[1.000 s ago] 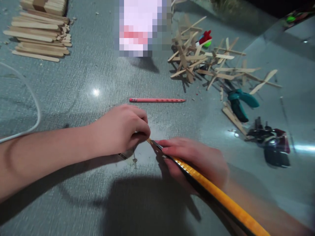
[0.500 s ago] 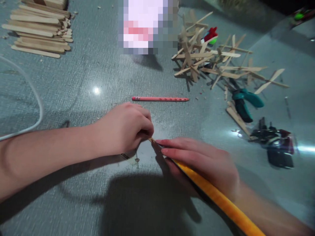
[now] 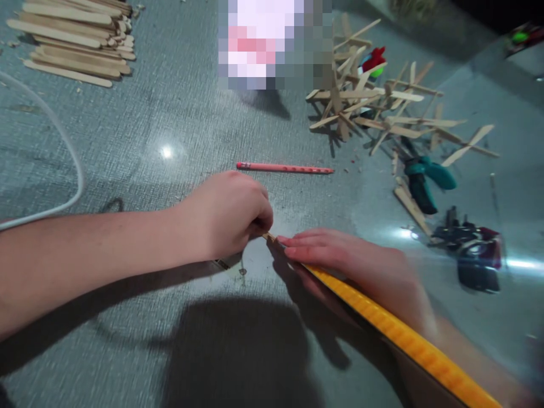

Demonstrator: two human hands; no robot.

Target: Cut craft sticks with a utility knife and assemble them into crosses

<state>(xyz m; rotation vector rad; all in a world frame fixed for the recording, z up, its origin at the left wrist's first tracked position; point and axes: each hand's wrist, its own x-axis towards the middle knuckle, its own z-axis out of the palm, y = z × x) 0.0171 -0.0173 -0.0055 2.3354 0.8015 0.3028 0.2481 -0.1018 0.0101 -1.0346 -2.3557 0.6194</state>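
Observation:
My left hand (image 3: 232, 212) is closed in a pinch around a wooden craft stick (image 3: 266, 236), of which just a short tip shows beyond the fingertips. Beside that tip, the fingers of my right hand (image 3: 340, 258) lie stretched along a long strip (image 3: 395, 326), yellow-orange on its upper face and dark along its edge. My right thumb is mostly hidden under the strip, so the strip is gripped between thumb and fingers. The strip's front end is at the stick, seemingly touching it. A pink pencil (image 3: 284, 168) lies on the table just beyond both hands.
Stacked craft sticks (image 3: 80, 39) lie at the upper left, near a white cable (image 3: 74, 147). Crossed stick pieces (image 3: 365, 96) are heaped at the upper right. Teal-handled pliers (image 3: 425, 175) and a blurred dark object (image 3: 478, 255) lie to the right. Pale dust surrounds my hands.
The strip in my right hand has swung to a slightly flatter slant, with my right forearm further right. My left hand keeps its pinch. The whole view has shifted a little.

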